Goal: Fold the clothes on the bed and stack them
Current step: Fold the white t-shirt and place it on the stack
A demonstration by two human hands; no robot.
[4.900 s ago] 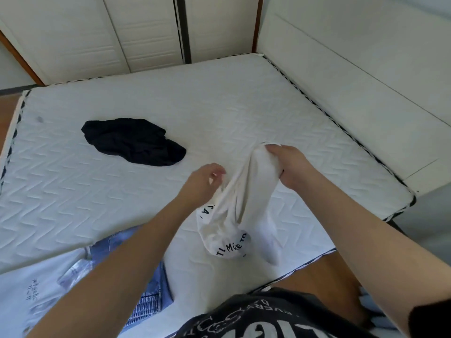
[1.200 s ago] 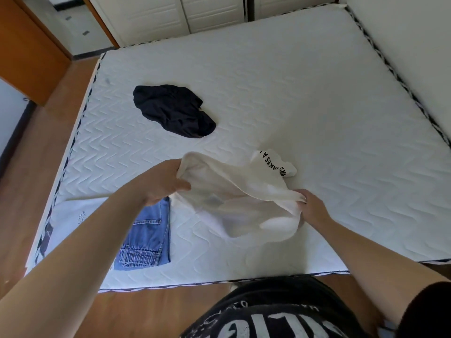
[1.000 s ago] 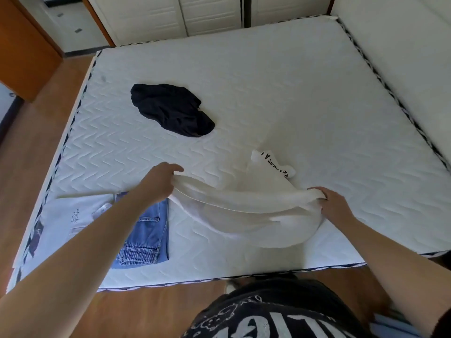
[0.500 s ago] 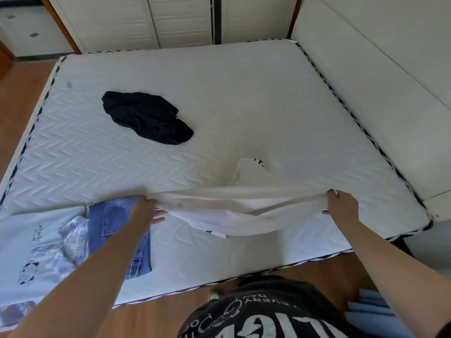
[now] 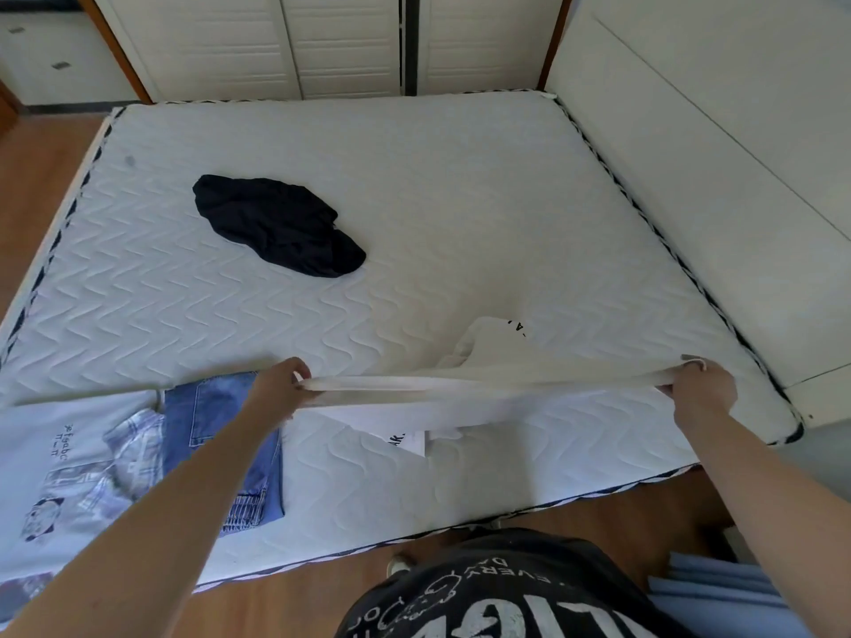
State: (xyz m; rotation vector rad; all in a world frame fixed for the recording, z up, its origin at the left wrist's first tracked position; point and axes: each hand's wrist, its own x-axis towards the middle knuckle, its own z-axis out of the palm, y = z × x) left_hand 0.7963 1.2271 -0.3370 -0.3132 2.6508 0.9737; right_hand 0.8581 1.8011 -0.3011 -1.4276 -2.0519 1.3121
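A white garment (image 5: 483,389) with black lettering, only "AK" legible on a hanging flap, is stretched taut above the near edge of the bed (image 5: 414,177), the left hand (image 5: 281,389) and right hand (image 5: 702,389) each gripping 1 end, held wide apart. Folded blue jeans (image 5: 216,421) lie just left, overlapping a white printed T-shirt (image 5: 69,462). A crumpled black garment (image 5: 276,223) sits farther back. The person's black shirt (image 5: 506,596) shows the word "EVERY".
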